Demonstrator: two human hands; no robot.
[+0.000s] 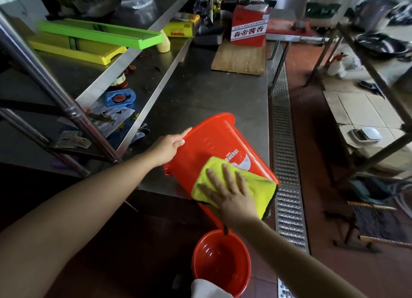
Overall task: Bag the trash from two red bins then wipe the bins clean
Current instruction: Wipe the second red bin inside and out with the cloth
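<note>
Lying on its side at the near corner of the steel bench (pixel 200 92), red plastic bin (pixel 214 141) | left hand (pixel 168 147) grips its base edge | right hand (pixel 229 190), fingers flat and spread, presses yellow microfibre cloth (pixel 256 184) on its wall | second red plastic bin (pixel 220 262) upright on floor below

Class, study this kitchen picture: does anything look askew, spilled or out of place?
Yes. The red bin lies tipped on its side at the steel counter's corner, overhanging the edge, steadied by the left hand while the right hand presses a yellow cloth on it. Crumpled packets litter the lower shelf.
</note>
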